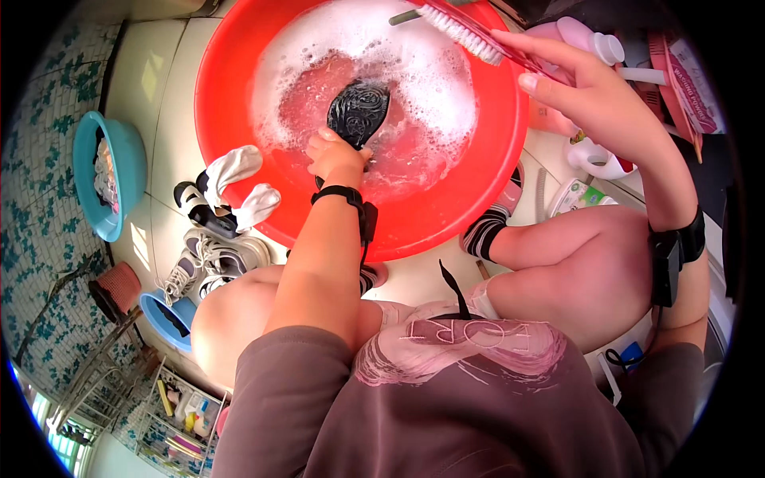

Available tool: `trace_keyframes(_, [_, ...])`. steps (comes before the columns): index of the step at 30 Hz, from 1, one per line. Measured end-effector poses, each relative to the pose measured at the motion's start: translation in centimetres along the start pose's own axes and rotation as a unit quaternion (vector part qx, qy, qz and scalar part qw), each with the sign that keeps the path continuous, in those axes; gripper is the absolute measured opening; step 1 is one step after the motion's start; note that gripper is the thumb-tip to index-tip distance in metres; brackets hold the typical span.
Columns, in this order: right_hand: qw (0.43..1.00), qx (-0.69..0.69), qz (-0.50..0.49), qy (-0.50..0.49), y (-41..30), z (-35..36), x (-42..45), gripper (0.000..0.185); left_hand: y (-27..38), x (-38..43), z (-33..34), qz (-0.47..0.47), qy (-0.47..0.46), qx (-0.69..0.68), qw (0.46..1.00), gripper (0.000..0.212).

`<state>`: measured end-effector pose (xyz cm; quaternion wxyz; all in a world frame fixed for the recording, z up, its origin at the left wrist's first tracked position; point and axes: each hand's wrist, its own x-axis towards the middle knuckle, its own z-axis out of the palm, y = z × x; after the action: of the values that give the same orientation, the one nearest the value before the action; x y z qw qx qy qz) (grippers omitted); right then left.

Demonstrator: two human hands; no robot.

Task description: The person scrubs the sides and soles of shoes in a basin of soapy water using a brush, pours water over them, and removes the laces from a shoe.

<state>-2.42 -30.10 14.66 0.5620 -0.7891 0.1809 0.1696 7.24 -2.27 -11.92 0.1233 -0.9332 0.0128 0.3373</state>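
A large red plastic basin (418,218) in front of me holds water covered with white suds (364,30). My left hand (336,156) grips a black shoe (358,113) over the basin's middle, its patterned sole turned up and wet. Part of the shoe is hidden under my fingers. My right hand (577,89) holds a red scrubbing brush (463,30) at the basin's right rim. The brush's white bristles face the suds, apart from the shoe. Behind the bristles shows a thin grey-green stick (404,17); what it belongs to is not clear.
White socks (233,170) lie over a black-and-white shoe (206,209) left of the basin, with grey sneakers (221,254) nearer me. A teal basin (132,161) and a blue basin (152,310) stand farther left. At right are a pink bottle (565,39) and a white jug (597,160).
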Motion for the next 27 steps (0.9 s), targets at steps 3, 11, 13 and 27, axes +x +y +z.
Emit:
trace_keyframes(3, [0.997,-0.070,-0.030,0.001,-4.7,0.9,-0.4,0.047,-0.6,0.2,-0.8,-0.004,-0.013,-0.036,0.999,0.109])
trace_keyframes(11, [0.944,-0.305,-0.097,0.079,-3.3,0.5,1.2,0.059,-2.6,-2.3,-1.2,0.069,0.101,-0.166,0.978,0.088])
trace_keyframes(13, [0.938,-0.331,-0.051,0.088,-4.6,1.0,-0.5,0.060,-4.3,-3.2,-0.8,0.150,0.181,-0.270,0.934,0.086])
trace_keyframes(27, [0.971,-0.223,-0.030,0.078,-4.2,-1.0,-1.3,0.061,-5.3,-11.0,-9.0,0.348,0.482,-0.306,0.743,0.085])
